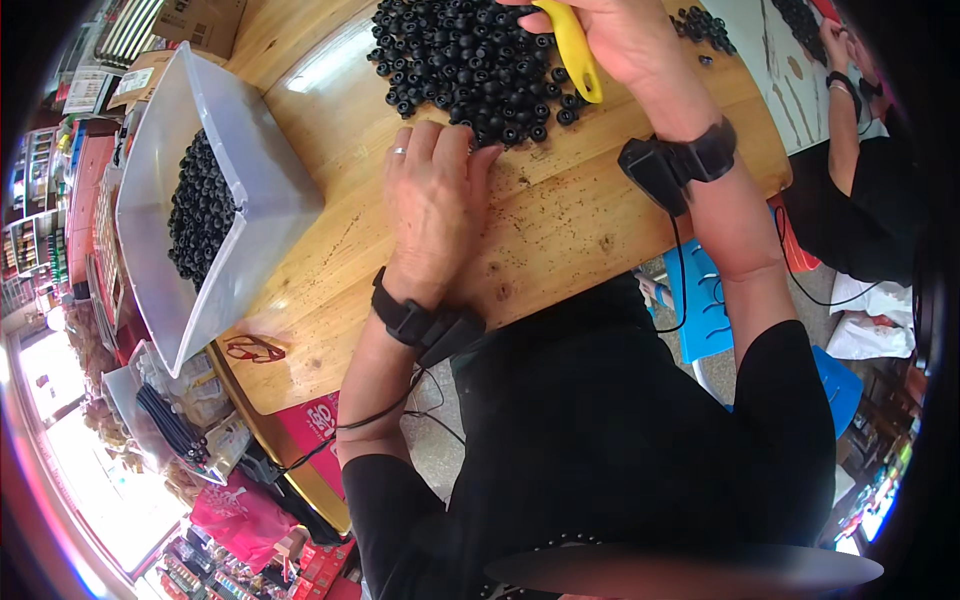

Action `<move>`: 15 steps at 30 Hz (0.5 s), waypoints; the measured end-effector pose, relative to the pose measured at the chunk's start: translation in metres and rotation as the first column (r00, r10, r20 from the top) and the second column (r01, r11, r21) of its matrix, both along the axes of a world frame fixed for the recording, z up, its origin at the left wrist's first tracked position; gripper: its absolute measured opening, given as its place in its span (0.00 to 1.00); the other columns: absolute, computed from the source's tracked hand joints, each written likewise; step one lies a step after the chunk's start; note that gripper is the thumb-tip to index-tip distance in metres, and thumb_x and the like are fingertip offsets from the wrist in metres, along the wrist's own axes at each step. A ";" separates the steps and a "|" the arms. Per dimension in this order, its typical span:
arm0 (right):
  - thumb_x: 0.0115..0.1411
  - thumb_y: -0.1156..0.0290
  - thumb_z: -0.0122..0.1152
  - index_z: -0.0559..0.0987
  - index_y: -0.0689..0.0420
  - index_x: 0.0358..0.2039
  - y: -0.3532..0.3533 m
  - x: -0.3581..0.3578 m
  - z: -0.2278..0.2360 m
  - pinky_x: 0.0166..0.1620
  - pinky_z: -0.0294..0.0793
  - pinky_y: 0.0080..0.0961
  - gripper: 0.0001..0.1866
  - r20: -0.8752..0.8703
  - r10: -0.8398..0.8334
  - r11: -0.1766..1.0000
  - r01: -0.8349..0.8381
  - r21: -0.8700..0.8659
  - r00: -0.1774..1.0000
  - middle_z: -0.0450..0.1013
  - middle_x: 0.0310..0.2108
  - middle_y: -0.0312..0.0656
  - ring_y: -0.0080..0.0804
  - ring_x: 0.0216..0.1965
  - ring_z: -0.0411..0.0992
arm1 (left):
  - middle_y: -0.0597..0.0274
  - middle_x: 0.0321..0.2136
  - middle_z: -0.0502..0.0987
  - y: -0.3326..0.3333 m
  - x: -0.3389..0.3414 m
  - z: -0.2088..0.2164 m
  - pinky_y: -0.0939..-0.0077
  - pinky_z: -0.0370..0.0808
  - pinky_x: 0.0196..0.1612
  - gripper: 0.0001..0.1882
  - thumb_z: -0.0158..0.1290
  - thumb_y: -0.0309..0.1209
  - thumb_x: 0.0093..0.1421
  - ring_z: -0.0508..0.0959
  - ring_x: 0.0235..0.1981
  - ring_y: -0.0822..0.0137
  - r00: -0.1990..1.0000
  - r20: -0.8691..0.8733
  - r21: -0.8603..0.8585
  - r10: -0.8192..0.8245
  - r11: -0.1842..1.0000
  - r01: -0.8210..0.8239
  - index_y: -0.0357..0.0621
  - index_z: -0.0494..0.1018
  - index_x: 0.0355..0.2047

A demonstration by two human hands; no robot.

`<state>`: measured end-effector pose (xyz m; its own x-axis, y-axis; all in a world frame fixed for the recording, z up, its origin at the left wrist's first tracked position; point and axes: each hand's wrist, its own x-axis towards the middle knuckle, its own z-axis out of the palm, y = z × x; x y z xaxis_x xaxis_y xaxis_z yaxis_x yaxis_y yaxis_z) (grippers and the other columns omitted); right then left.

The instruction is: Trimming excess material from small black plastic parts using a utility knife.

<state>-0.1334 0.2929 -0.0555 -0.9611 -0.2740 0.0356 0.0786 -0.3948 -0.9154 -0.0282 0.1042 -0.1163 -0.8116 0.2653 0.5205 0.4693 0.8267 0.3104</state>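
Observation:
A heap of small round black parts (460, 70) with holes in them, seemingly rubber or plastic, lies on the wooden table (330, 300). At the heap's near edge my left hand (432, 185) rests with curled fingers. Its thumb and forefinger come together beside the black parts; what they pinch, if anything, is hidden. My right hand (630, 40) is closed round a tool with a yellow handle (573, 55), above the heap's right side. The tool's working end is out of sight at the upper edge.
A clear plastic bin (270, 140) with more black parts stands tilted at the left. Red-framed glasses (254, 349) lie near the table's left corner. Dark crumbs dot the wood. Cables hang from both wrist straps. Another person's hands (845, 50) work at a marble-patterned table at upper right.

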 end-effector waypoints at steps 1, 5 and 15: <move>0.60 0.75 0.56 0.77 0.65 0.40 -0.001 0.000 -0.002 0.31 0.80 0.19 0.09 -0.001 0.014 1.000 -0.014 -0.008 1.000 0.77 0.34 0.42 0.27 0.33 0.77 | 0.57 0.26 0.69 0.002 -0.001 -0.001 0.63 0.68 0.36 0.11 0.60 0.28 0.47 0.69 0.31 0.55 1.000 0.017 -0.008 0.006 1.000 -0.006 0.41 0.70 0.28; 0.60 0.74 0.56 0.78 0.65 0.39 -0.005 0.002 -0.004 0.30 0.80 0.19 0.09 -0.023 0.036 0.999 -0.036 0.006 0.999 0.76 0.34 0.41 0.27 0.34 0.77 | 0.57 0.27 0.69 0.009 -0.006 -0.002 0.62 0.68 0.37 0.09 0.59 0.28 0.48 0.70 0.33 0.55 0.999 0.041 -0.019 -0.011 1.000 0.012 0.41 0.71 0.29; 0.60 0.75 0.56 0.78 0.65 0.40 -0.009 0.016 -0.005 0.29 0.79 0.18 0.09 -0.074 0.209 0.977 -0.205 0.059 0.975 0.77 0.34 0.43 0.26 0.33 0.77 | 0.67 0.33 0.77 -0.008 -0.004 0.007 0.84 0.73 0.39 0.11 0.55 0.16 0.56 0.75 0.35 0.77 0.892 0.246 0.938 -0.380 0.325 -0.120 0.38 0.75 0.40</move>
